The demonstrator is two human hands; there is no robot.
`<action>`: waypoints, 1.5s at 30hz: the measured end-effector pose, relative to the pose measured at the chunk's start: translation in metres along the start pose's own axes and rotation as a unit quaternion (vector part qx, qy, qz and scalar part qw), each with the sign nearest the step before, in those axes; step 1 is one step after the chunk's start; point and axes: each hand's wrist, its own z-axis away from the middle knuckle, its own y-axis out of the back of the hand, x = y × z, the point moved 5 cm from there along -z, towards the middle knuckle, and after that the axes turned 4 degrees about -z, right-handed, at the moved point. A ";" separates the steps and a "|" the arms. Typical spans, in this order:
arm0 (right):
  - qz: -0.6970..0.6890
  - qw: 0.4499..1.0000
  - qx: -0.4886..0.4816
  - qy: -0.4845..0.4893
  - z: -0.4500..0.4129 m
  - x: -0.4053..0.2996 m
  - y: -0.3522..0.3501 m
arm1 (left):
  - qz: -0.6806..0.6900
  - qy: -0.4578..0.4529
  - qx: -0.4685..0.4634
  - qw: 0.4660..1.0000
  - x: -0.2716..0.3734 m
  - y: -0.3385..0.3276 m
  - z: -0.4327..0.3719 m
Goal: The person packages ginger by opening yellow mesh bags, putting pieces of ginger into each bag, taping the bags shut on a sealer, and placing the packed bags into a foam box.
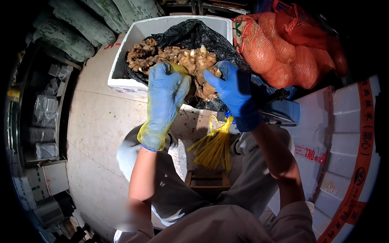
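My left hand (167,88) wears a blue glove with a yellow mesh bag (153,133) drawn over it down to the wrist. Its fingers curl down against the heap of ginger, and their tips are hidden. My right hand (232,88), in a bare blue glove, has thumb and fingers around a knob of a large pale-tipped ginger root (204,66). More knobbly brown ginger (141,53) lies to the left. All of it rests on a black plastic bag (194,29) lining a white foam box (129,82).
Yellow mesh bags (217,145) hang in a bunch between my knees, above a wooden stool (209,182). Red mesh sacks (285,51) bulge at the right, above foam boxes (346,118). Several wax gourds (82,24) lie far left. A shelf (45,121) lines the left side.
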 end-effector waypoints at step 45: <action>-0.375 0.898 0.004 -0.229 0.010 0.008 -0.022 | 0.460 0.243 0.030 0.853 -0.021 -0.030 0.017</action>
